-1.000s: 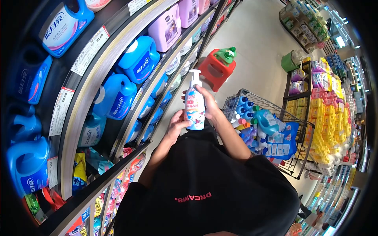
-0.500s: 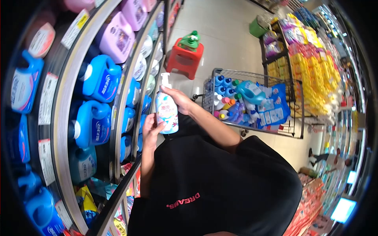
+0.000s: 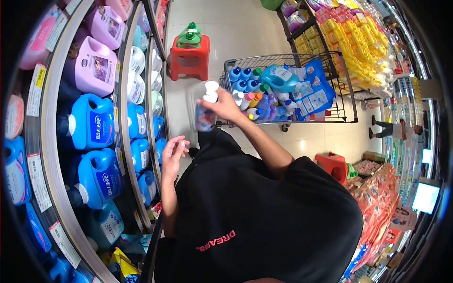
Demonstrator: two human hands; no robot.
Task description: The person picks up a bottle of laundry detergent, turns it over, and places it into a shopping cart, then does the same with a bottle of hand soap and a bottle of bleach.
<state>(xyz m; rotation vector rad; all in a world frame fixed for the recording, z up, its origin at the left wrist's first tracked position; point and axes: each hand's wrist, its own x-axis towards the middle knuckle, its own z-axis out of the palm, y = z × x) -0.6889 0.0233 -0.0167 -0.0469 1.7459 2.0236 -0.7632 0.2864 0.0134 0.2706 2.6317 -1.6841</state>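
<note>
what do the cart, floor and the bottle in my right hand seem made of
Cart: likely metal with slight sheen, judging by its thin grey wire grid. Floor: possibly polished tile, given glossy light reflections. Bottle: probably plastic, from its smooth-looking white top; motion blur hides its finish.

- At left: shelving (image 3: 47,132), jugs (image 3: 99,123) in rows on it.
- Near the shelving: left hand (image 3: 173,156).
- Farther forward, between shelving and cart (image 3: 339,101): right hand (image 3: 223,106) around the top of pump bottle (image 3: 206,121).
- Ahead, on the floor (image 3: 236,28): stool (image 3: 190,66), containers (image 3: 190,38) atop.
- In the cart, right of the pump bottle: bottles (image 3: 281,79), packet (image 3: 315,89).
- Beyond the cart, farther right: stacked packs (image 3: 351,42).
- Right of the torso (image 3: 264,212): second stool (image 3: 331,165).
</note>
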